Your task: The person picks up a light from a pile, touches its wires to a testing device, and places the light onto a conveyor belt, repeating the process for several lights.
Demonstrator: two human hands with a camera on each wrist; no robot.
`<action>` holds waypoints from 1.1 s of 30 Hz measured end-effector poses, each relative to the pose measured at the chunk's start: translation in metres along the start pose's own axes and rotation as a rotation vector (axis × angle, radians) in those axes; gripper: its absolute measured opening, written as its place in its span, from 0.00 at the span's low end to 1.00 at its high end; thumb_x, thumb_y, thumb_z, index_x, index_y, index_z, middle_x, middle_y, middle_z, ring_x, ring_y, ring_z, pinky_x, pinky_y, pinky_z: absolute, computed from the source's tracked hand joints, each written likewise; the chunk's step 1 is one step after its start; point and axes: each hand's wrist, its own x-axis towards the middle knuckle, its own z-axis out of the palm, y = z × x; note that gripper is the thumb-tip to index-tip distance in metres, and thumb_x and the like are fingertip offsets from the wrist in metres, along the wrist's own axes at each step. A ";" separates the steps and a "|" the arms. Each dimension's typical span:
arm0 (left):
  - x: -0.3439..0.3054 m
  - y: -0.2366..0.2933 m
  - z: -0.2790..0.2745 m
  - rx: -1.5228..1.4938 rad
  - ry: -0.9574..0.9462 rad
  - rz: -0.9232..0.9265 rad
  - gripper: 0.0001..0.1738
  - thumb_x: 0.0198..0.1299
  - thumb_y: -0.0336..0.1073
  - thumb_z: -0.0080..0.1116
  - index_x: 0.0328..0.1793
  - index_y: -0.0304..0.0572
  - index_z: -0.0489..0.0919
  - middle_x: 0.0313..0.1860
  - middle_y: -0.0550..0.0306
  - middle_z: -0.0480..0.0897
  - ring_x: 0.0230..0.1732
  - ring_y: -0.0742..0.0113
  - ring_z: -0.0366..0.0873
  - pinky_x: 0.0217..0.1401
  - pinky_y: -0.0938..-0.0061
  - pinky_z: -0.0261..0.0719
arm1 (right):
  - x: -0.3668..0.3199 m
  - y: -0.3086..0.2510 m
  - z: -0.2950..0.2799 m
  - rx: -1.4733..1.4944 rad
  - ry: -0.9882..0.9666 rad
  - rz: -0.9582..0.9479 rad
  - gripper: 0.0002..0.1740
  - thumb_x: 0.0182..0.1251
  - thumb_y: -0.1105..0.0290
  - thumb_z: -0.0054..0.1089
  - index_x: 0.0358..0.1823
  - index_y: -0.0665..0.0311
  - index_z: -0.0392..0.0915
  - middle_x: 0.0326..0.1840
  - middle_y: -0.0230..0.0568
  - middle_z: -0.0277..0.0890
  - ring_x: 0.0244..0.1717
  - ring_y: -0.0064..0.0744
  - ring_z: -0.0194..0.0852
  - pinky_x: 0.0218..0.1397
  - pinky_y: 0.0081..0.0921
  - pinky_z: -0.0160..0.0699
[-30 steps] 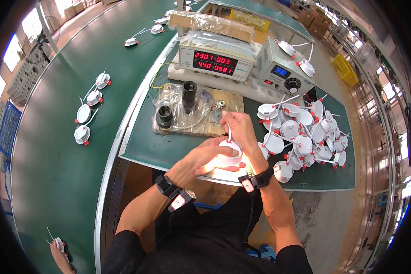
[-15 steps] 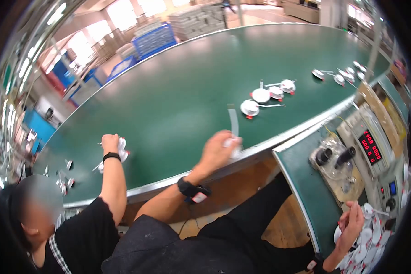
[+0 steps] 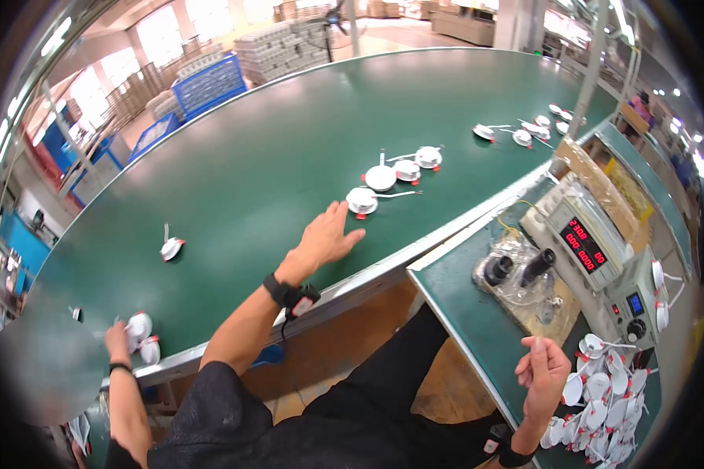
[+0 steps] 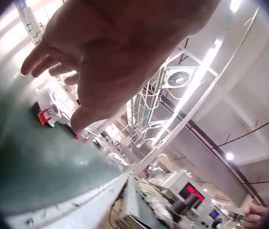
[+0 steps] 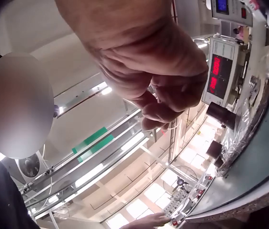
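My left hand (image 3: 325, 234) lies stretched out over the green belt (image 3: 235, 172), fingers straight and spread, gripping nothing. The nearest downlight (image 3: 361, 201) sits on the belt just past my fingertips. From the head view I cannot tell whether a fingertip touches its rim or stops just short. My left wrist camera is mostly filled by my own palm. Beyond the fingers it catches only part of a white lamp body and a red clip (image 4: 46, 114), the rest hidden behind my hand. Three more downlights (image 3: 403, 168) lie in a loose row beyond the near one, their white leads trailing, and a single one (image 3: 170, 248) lies well apart to the left. My right hand (image 3: 544, 367) is raised over the small bench (image 3: 461, 313), fingers loosely curled toward the palm, and I see nothing in them. The right wrist view shows only knuckles and folded fingers from below, so the inside of the curl is hidden. Just beside that hand is the heap of downlights (image 3: 602, 387), its far side cut off by the dark edge of the lens. The meter (image 3: 583, 244) shows red digits too small for me to read. Two black sockets (image 3: 516, 270) stand on crumpled plastic in front of it. At the lower left, another person's hand (image 3: 117, 340) rests by two lamps (image 3: 142, 336) at the belt's edge.
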 end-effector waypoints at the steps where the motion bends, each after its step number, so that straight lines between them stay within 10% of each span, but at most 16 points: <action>1: 0.021 0.000 0.009 0.021 0.009 0.041 0.43 0.64 0.52 0.62 0.78 0.33 0.62 0.77 0.30 0.64 0.76 0.38 0.64 0.78 0.55 0.64 | -0.003 0.001 -0.001 -0.008 0.007 0.012 0.17 0.80 0.61 0.54 0.41 0.69 0.82 0.17 0.31 0.74 0.13 0.11 0.60 0.16 0.11 0.54; 8: 0.076 -0.022 0.035 -0.072 -0.015 0.163 0.40 0.50 0.49 0.74 0.67 0.37 0.76 0.57 0.44 0.77 0.61 0.48 0.77 0.66 0.59 0.74 | -0.004 0.000 0.011 -0.004 -0.032 0.090 0.14 0.78 0.65 0.57 0.44 0.72 0.82 0.21 0.33 0.78 0.19 0.14 0.65 0.23 0.14 0.61; 15: -0.090 0.165 -0.014 -0.453 0.004 0.441 0.35 0.50 0.45 0.76 0.62 0.35 0.78 0.48 0.41 0.77 0.45 0.44 0.80 0.48 0.57 0.81 | 0.024 0.006 0.101 0.038 0.061 -0.263 0.15 0.76 0.64 0.61 0.52 0.70 0.82 0.32 0.34 0.84 0.30 0.18 0.76 0.33 0.18 0.75; 20: -0.134 0.222 0.006 -0.526 -0.174 0.578 0.34 0.54 0.44 0.75 0.65 0.39 0.77 0.50 0.45 0.79 0.40 0.51 0.84 0.41 0.61 0.83 | 0.009 0.002 0.058 -0.014 0.057 -0.265 0.17 0.80 0.63 0.56 0.58 0.68 0.80 0.28 0.31 0.79 0.29 0.14 0.69 0.33 0.17 0.70; 25: -0.103 0.241 -0.016 -0.814 -0.367 0.378 0.18 0.67 0.40 0.67 0.55 0.35 0.84 0.35 0.60 0.85 0.33 0.78 0.80 0.36 0.80 0.80 | -0.027 -0.005 0.012 0.038 -0.026 -0.135 0.13 0.82 0.64 0.51 0.51 0.65 0.79 0.21 0.31 0.72 0.24 0.16 0.70 0.28 0.21 0.68; 33: -0.093 0.270 0.010 -1.547 -0.922 0.158 0.15 0.74 0.43 0.58 0.42 0.39 0.85 0.27 0.67 0.80 0.24 0.84 0.69 0.24 0.84 0.63 | -0.044 -0.023 -0.004 -0.197 -0.107 -0.137 0.16 0.83 0.62 0.48 0.44 0.67 0.80 0.23 0.31 0.75 0.22 0.17 0.68 0.27 0.19 0.66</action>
